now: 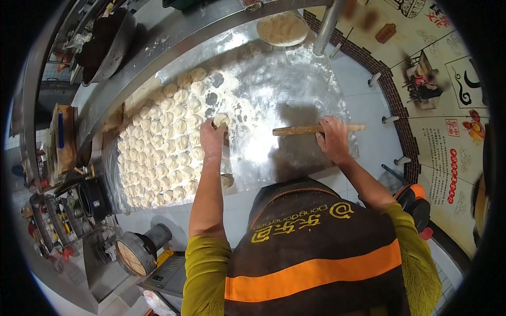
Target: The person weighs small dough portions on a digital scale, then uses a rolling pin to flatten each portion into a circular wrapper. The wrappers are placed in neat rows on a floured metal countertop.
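Observation:
My left hand point(212, 138) is closed on a pale dough piece point(221, 120) at the right edge of the rows. Many similar floured dough pieces point(167, 133) lie close together over the left half of a steel worktable point(300, 87). One more dough piece point(226, 181) sits by my left forearm, near the table's front edge. On the right side, my right hand point(333, 138) is wrapped round a wooden rolling pin point(295, 130), nearer its right end. The pin lies sideways over the floured metal, its left end pointing toward my left hand.
A round floured board point(282, 29) rests at the far edge beside a metal post point(328, 27). A steel shelf point(174, 45) runs above the table's far left, carrying a large bowl point(108, 47). At lower left stands a round steamer point(132, 255); an illustrated wall point(437, 137) is on the right.

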Available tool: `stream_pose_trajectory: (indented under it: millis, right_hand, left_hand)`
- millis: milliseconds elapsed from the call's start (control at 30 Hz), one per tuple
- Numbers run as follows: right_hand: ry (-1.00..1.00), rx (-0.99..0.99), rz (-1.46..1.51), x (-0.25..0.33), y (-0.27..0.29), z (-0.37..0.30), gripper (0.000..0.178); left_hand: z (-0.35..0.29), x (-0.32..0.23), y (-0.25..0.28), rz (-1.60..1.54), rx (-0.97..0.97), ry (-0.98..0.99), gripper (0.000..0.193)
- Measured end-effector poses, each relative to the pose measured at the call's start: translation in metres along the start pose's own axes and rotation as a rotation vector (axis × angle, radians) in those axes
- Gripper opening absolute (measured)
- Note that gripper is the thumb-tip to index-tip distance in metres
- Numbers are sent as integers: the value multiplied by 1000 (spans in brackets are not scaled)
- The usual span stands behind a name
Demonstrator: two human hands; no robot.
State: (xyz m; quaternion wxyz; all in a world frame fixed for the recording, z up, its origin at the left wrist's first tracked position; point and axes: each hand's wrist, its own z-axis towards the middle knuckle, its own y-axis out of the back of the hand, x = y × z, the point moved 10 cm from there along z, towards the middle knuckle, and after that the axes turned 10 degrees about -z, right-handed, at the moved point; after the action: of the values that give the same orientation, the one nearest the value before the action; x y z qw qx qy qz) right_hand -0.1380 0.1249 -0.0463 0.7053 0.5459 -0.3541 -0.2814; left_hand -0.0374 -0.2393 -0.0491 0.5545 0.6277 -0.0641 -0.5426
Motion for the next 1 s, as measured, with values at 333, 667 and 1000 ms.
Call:
stream_pose_trajectory:
  millis: [333,667,1000]
  right_hand:
    - [10,-51,26,3,9,2,43]
    - [25,-70,-35,4,8,1,44]
    - [149,-4,-48,16,0,-7,44]
  left_hand:
    - [14,-48,-10,-7,260,-26,36]
    - [-9,-71,-52,-64,287,-141,31]
    - [-59,-104,-68,128,294,-428,45]
